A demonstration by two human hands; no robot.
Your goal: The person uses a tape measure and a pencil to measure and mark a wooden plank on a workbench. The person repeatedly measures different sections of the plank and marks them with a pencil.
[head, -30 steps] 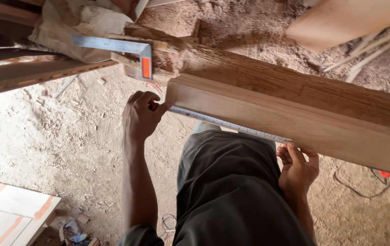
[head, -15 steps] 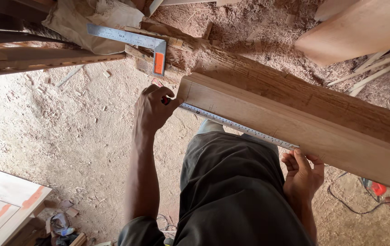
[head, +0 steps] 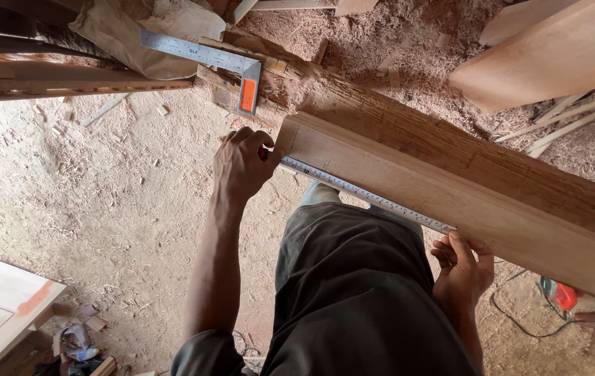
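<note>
A silver steel tape measure is pinched by both hands along the thick, smooth, pale wooden beam's lower edge, fingers curled.

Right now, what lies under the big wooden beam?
Along the lower edge of the beam runs a tape measure, stretched between the left hand and right hand. Below are dark trousers and sawdust floor. The beam's underside is hidden.

Two hands, one tape measure, one wooden beam, one try square.
</note>
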